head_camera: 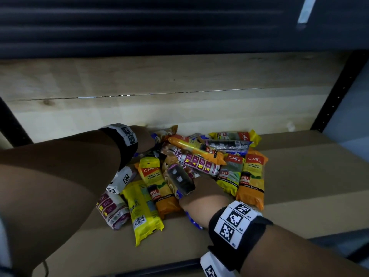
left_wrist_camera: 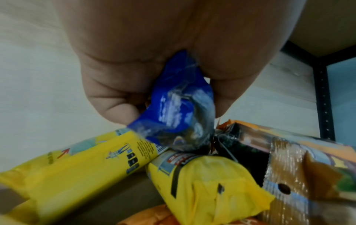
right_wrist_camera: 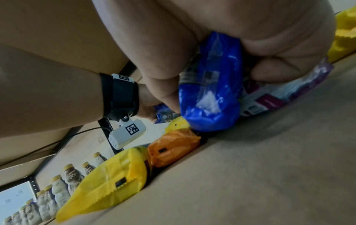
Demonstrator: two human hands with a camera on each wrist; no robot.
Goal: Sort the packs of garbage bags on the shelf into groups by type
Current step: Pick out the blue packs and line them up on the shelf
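A heap of garbage bag packs lies on the cardboard-lined shelf (head_camera: 299,176): yellow packs (head_camera: 143,210), orange packs (head_camera: 252,178), white-and-purple drawstring packs (head_camera: 195,160) and a black pack with blue ends (head_camera: 227,145). My left hand (head_camera: 147,142) reaches into the back left of the heap, its fingers and thumb curled round a blue pack (left_wrist_camera: 179,106). At the front of the heap my right hand (head_camera: 201,188) grips another blue pack (right_wrist_camera: 212,91), whose end (head_camera: 192,219) sticks out below the palm. Both hands' fingertips are hidden in the head view.
A pale wooden board (head_camera: 159,76) closes the back of the shelf. A black metal upright (head_camera: 335,92) stands at the right. Bare cardboard lies right of the heap and in front of it. Several bottles (right_wrist_camera: 57,187) stand on a neighbouring shelf in the right wrist view.
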